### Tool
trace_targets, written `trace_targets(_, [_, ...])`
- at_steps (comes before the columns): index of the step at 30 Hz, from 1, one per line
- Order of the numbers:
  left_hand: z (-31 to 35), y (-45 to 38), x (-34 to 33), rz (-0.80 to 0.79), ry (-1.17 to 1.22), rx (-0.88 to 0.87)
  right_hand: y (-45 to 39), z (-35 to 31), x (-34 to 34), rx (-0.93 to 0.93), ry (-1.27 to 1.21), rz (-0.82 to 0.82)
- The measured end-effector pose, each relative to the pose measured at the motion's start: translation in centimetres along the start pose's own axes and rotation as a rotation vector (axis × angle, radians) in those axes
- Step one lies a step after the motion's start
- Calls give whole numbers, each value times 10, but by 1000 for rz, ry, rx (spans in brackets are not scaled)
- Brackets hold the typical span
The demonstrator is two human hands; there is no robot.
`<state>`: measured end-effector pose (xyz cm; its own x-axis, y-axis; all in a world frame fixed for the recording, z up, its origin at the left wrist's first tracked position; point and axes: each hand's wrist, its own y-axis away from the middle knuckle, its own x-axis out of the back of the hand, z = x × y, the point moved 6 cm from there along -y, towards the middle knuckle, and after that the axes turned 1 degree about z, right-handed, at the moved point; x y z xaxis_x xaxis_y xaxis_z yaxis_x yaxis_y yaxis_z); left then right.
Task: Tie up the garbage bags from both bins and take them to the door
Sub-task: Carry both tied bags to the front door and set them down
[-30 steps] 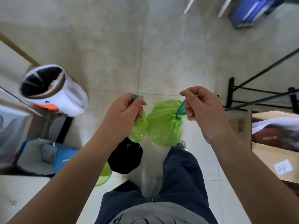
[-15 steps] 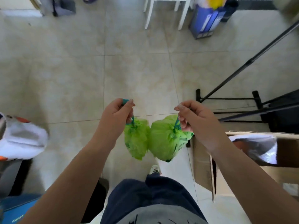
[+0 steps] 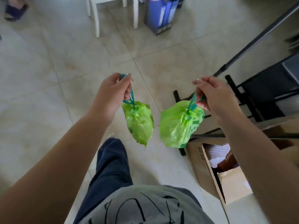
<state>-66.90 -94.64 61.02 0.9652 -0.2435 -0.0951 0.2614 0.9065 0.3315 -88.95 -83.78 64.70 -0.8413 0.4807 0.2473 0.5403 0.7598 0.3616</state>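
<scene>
Left hand fingers clenched on smaller tied green plastic garbage bag; right hand pinching larger tied green plastic garbage bag; both dangling above tiled floor.

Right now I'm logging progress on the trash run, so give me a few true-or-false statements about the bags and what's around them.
1. Each hand carries one green garbage bag: the left hand holds the smaller bag and the right hand the larger bag. True.
2. Both bags rest on the tiled floor. False: they hang in the air by their teal drawstrings.
3. The bag mouths are cinched shut. True.
4. The two bags are pressed together. False: a gap shows between them.
5. An open cardboard box sits on the person's right. True.
</scene>
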Motion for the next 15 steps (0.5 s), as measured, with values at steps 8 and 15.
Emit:
trace_targets(8, [82,-199,-22,-204,-144,-17,-151,-89,-37,-8,-45,297])
trace_targets(15, [144,-364,-36,-219,-204,-83,-296,-147,-55,46,-2,323])
